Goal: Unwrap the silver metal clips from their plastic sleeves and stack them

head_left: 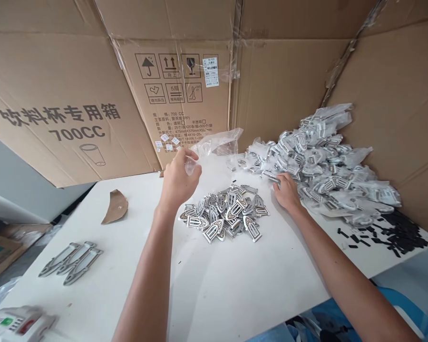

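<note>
My left hand (180, 178) is raised left of the middle, its thumb and fingers curled around the near end of a clear plastic bag (223, 142). Part of that bag shows between thumb and forefinger. To the right, my right hand (287, 190) pinches a thin grey metal piece (271, 177), seen edge-on, close to the table. Between my forearms lies a loose heap of silver arch-shaped metal pieces (228, 213) with slots and dark patterns. Beyond my right hand rises a large pile of bagged metal pieces (314, 161).
Cardboard boxes (278, 85) wall the back and right of the white table (249, 285). Small black strips (403, 232) lie at the right edge. On the left are long metal frames (71, 261), a cardboard scrap (116, 207) and a white device (19, 323). Small labels (169, 147) stick to a box.
</note>
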`<state>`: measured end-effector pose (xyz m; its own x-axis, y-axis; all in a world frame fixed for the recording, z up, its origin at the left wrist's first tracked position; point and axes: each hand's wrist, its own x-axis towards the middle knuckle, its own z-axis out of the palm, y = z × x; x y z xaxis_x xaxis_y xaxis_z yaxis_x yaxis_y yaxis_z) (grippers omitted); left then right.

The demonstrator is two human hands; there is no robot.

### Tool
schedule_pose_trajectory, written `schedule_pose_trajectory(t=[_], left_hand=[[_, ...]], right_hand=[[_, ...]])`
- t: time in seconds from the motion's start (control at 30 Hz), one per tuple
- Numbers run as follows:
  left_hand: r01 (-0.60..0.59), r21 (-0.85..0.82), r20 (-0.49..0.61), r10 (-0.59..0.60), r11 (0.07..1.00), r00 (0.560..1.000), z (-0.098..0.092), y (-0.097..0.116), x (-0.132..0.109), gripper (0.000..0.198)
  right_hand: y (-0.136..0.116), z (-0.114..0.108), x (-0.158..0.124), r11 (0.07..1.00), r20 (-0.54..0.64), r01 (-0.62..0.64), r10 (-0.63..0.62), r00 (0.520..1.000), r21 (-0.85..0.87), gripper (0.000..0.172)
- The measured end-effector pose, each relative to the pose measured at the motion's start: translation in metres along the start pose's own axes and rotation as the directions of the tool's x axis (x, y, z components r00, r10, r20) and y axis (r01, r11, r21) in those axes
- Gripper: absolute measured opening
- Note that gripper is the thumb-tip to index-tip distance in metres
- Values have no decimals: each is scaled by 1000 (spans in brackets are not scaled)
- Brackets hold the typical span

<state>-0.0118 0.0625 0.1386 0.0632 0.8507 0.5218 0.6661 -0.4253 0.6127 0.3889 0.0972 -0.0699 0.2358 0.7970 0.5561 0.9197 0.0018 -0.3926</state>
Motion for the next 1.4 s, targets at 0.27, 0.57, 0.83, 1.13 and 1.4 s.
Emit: schedule_pose_trajectory(t=[0.27,0.57,0.83,1.13,1.4], left_hand=[[-11,-5,70,11,1000,998,1,4,0,29],[2,-4,131,-1,1000,991,4,11,-2,30],[7,-8,171,-5,1000,985,5,13,-4,29],[3,-10,170,-1,1000,985,5,12,-4,28],[-99,19,97,97,995,991,9,10,-4,16]], right_hand=[[6,-4,1,994,-52,-37,42,998,104,40],[-4,0,-3,999,37,34,-34,999,-6,49],[-12,-5,-5,1000,149,3,-1,989,-16,35],[-16,-12,-7,979,65,-69,57,996,192,29],[-60,-37,-8,691,-55,-102,202,978,716,33]])
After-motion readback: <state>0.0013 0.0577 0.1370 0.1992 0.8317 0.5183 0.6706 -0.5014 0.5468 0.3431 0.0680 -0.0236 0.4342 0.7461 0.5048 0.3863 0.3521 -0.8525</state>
